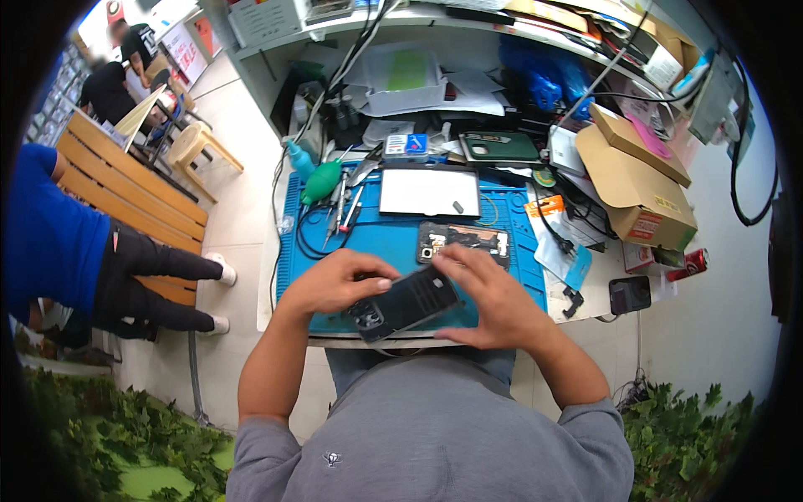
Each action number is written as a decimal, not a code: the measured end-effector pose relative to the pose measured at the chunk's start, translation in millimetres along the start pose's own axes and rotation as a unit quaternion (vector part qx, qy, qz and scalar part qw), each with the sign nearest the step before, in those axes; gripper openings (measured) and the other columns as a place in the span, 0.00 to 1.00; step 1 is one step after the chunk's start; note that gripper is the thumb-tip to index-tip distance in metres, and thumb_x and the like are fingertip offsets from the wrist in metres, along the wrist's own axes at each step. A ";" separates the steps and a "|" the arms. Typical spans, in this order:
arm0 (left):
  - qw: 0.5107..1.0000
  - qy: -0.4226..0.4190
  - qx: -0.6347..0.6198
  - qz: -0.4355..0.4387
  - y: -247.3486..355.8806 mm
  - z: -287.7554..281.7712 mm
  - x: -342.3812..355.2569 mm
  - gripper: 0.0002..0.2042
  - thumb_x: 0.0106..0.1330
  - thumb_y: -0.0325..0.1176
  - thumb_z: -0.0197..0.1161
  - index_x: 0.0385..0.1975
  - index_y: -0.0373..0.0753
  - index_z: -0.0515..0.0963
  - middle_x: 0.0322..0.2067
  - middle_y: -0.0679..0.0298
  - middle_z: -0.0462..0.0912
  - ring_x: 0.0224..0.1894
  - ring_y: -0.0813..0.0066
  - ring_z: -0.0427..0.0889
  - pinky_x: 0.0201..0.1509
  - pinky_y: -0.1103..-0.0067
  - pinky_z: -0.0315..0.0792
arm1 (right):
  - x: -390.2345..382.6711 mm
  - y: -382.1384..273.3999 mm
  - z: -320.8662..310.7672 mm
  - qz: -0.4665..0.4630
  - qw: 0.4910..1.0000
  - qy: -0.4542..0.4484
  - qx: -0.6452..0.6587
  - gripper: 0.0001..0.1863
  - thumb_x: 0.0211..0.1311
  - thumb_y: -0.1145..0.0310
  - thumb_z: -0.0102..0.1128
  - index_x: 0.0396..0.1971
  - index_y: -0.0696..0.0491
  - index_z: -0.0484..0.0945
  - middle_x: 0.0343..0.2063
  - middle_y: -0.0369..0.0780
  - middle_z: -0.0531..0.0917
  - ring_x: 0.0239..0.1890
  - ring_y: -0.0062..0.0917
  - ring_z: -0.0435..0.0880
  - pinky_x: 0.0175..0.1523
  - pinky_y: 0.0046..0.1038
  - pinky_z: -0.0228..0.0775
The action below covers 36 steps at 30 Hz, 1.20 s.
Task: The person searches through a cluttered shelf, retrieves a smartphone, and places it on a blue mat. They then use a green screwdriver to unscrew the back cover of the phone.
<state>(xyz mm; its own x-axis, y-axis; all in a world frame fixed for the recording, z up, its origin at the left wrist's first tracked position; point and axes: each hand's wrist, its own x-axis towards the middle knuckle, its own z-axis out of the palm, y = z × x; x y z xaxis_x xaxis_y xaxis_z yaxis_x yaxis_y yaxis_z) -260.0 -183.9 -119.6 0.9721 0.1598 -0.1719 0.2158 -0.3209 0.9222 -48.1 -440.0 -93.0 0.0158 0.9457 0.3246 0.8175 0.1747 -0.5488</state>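
Over the near edge of the blue mat (pixel 393 243), a black phone back cover (pixel 410 303) is held tilted, its camera block at the lower left. My left hand (pixel 335 283) grips its left end, with the thumb along the upper edge. My right hand (pixel 493 297) curves around the right end with fingers and thumb apart; its fingertips are at the upper corner. Just beyond lies an opened phone (pixel 462 243) with its inner parts showing, partly hidden by my right fingers. Behind it is a white-topped tray (pixel 429 192) carrying a small dark piece.
Left on the mat are a green air blower (pixel 321 182), a red-handled screwdriver (pixel 352 216) and a black cable. A green phone case (pixel 500 148) lies at the back. Rightward stand a cardboard box (pixel 640 201) and a red can (pixel 693 263). A person in blue (pixel 58 226) is at the left.
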 end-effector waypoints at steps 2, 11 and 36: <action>0.991 -0.054 0.117 0.017 14.4 3.1 16.3 0.14 0.78 0.36 0.70 0.57 0.36 0.90 0.44 0.57 0.94 0.47 0.60 0.91 0.56 0.68 0.82 | -5.4 -5.2 12.5 -0.026 0.998 -0.027 -0.048 0.51 0.52 0.58 0.89 0.75 0.58 0.74 0.67 0.53 0.81 0.69 0.52 0.81 0.75 0.44 0.75; 0.970 0.227 0.072 0.041 10.9 -25.9 -7.9 0.13 0.80 0.31 0.66 0.58 0.37 0.90 0.46 0.57 0.94 0.47 0.66 0.92 0.55 0.71 0.83 | -19.2 5.1 26.3 0.075 0.996 -0.051 -0.010 0.45 0.55 0.55 0.88 0.70 0.61 0.78 0.57 0.51 0.85 0.61 0.47 0.83 0.68 0.43 0.78; 0.978 0.049 0.201 0.039 9.8 126.1 -104.4 0.22 0.79 0.44 0.71 0.68 0.44 0.84 0.65 0.59 0.88 0.66 0.54 0.86 0.70 0.61 0.82 | -34.1 15.1 39.3 0.019 0.993 0.006 -0.112 0.40 0.64 0.61 0.80 0.73 0.60 0.75 0.72 0.51 0.76 0.73 0.50 0.73 0.78 0.50 0.67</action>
<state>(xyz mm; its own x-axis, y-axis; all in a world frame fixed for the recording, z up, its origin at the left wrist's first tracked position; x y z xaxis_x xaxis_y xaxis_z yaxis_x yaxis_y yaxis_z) -347.7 -321.4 -136.3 0.9778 0.2022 -0.0546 0.1794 -0.6741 0.7165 -58.9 -458.8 -142.5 0.0546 0.9467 0.3174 0.9242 0.0724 -0.3751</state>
